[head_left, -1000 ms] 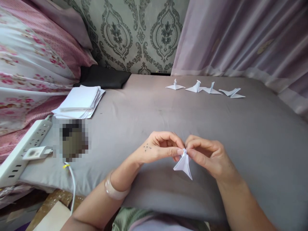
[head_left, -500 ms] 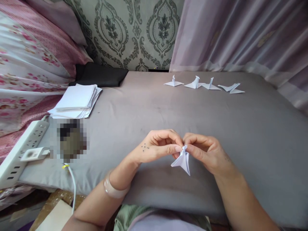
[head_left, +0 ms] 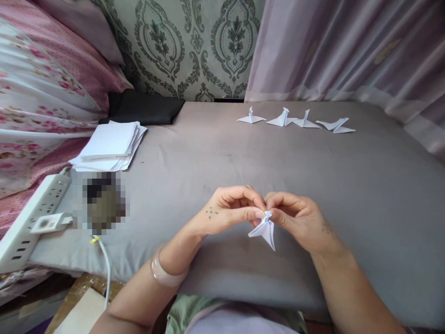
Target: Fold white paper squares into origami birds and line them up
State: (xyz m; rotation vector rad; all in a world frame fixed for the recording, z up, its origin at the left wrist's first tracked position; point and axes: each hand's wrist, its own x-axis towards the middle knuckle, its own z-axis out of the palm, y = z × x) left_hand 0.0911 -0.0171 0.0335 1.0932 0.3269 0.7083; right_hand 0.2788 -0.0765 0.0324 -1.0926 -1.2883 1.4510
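Both hands pinch the top of a small folded white paper figure (head_left: 264, 230) just above the grey bed sheet (head_left: 243, 157). My left hand (head_left: 227, 214), with a pale bangle on the wrist, grips it from the left with thumb and forefinger. From the right, my right hand (head_left: 301, 220) pinches the same top corner. The figure's pointed flaps hang downward.
Several finished white paper birds (head_left: 295, 120) stand in a row at the far side of the sheet. A stack of white paper (head_left: 111, 144) lies at the left, beside a black cloth (head_left: 146, 107). A white power strip (head_left: 31, 218) with a charger sits at the left edge.
The hands keep working the top of the paper figure, which has risen and turned slightly. The camera view shifted a little.
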